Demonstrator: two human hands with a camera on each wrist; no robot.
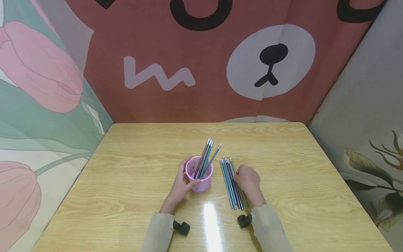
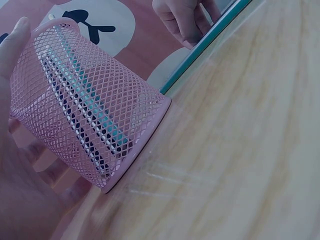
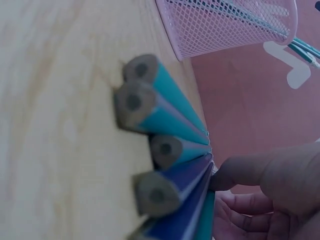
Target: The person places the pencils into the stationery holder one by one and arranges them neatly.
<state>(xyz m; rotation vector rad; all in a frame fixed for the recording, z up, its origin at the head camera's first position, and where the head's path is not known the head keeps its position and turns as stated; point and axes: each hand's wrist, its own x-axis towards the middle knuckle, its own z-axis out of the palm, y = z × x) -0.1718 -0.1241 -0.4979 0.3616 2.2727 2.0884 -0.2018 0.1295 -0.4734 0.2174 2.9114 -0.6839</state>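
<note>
The left hand (image 1: 181, 185) grips the pink mesh cup (image 1: 201, 186), apparently for stability; the right hand (image 1: 248, 180) pinches the outermost pencil (image 1: 244, 200), where the row (image 1: 232, 185)'s edge seemingly allows access.

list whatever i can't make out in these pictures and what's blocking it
Head view: the lower ends of the pencils in the pink cup, hidden by its front wall.
Left wrist view: the rest of the right hand, cut off by the top edge.
Right wrist view: the end of the lowest teal pencil, cut off by the bottom edge.
</note>
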